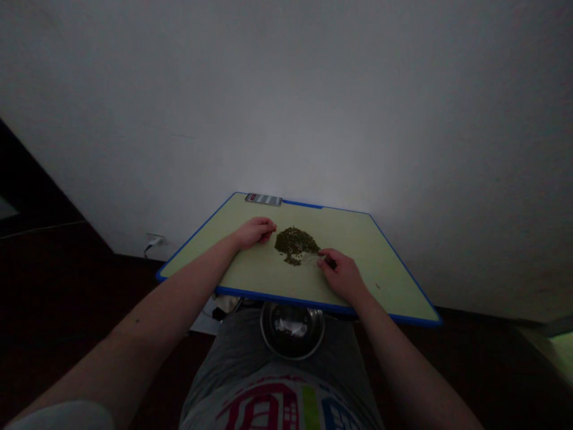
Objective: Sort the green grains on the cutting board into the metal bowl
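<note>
A pile of small greenish-brown grains or seeds (295, 240) lies in the middle of a pale table top (358, 233) with a blue rim. A smaller clump has spread from its near side. My left hand (256, 232) rests on the table just left of the pile, fingers curled together; whatever they may hold is hidden. At the pile's right edge is my right hand (344, 275), its thumb and fingers pinched around something thin and dark. A faint, wiry or see-through outline reaches from the fingertips towards the grains, too dim to name.
A phone (264, 199) with a lit screen lies at the table's far left edge, by the wall (304, 119). Below the near edge, a shiny metal bowl (292, 352) sits on my lap. A plugged-in socket (154, 240) is on the wall at left.
</note>
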`<state>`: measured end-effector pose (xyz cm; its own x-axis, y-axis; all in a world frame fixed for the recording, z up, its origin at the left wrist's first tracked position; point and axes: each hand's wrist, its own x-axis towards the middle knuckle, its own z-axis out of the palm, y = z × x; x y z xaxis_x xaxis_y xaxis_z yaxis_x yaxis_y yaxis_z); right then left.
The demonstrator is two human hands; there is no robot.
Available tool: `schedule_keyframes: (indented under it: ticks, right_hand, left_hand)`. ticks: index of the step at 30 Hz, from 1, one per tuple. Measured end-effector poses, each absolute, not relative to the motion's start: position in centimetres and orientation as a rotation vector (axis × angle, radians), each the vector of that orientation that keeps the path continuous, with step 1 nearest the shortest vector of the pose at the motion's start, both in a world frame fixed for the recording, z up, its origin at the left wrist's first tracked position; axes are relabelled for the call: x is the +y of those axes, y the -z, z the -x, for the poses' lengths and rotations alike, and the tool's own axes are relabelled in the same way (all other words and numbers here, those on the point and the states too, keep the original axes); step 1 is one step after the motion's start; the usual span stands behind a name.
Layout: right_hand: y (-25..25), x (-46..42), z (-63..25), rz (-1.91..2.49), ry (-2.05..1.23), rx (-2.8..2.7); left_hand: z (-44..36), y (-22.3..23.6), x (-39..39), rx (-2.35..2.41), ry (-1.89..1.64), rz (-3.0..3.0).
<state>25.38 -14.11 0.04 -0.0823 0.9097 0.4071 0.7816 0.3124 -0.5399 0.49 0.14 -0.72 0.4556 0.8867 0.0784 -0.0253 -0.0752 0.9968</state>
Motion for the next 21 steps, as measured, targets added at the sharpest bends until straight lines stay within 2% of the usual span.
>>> schedule_keyframes:
  ticks: [21]
  right_hand:
    - [0.04,-14.21,-25.53,1.469,-0.272,-1.911]
  left_hand:
    - [-0.49,0.47,-0.08,0.821,-0.912,-1.479]
